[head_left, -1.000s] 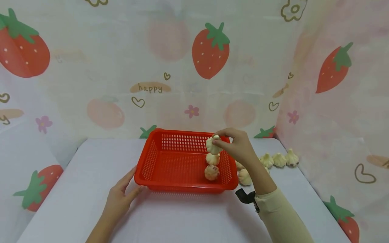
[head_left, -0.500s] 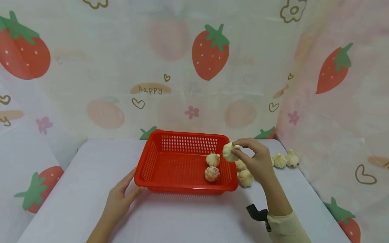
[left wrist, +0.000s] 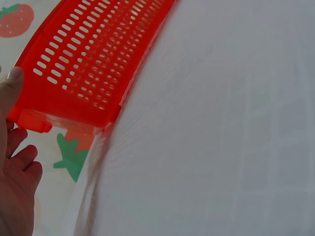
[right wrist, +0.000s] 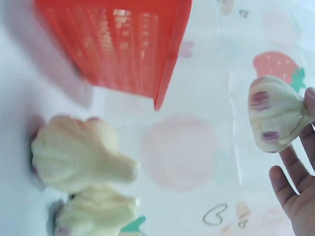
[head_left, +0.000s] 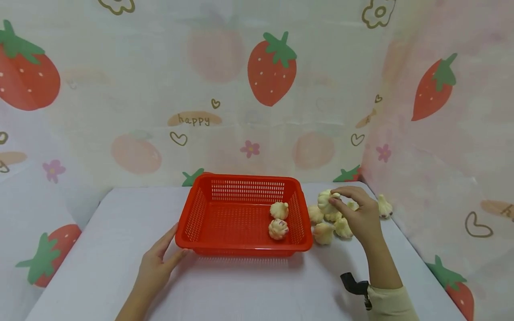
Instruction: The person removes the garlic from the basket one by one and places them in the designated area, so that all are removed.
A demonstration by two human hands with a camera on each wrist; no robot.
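Note:
My right hand (head_left: 363, 217) pinches a garlic bulb (head_left: 327, 201) by its stem, above the table and to the right of the basket. In the right wrist view this bulb (right wrist: 275, 114) shows purple patches on its underside. My left hand (head_left: 154, 263) holds the near left corner of the red plastic basket (head_left: 245, 247). Its thumb (left wrist: 15, 76) lies against the basket wall in the left wrist view, with the other fingers below the rim. Inside the basket, at its right side, sit a pale garlic bulb (head_left: 279, 210) and a purple-marked one (head_left: 278, 229).
Several garlic bulbs stand close together right of the basket, among them one near the basket (head_left: 323, 233) and one farther right (head_left: 384, 207). My right forearm and hand partly cover this group. A white cloth (head_left: 241, 290) covers the table; strawberry-print sheets (head_left: 321, 89) form walls behind and beside it.
My right hand has moved right with the garlic bulb, from above the basket to above the loose bulbs outside it. The left hand and basket stay in place.

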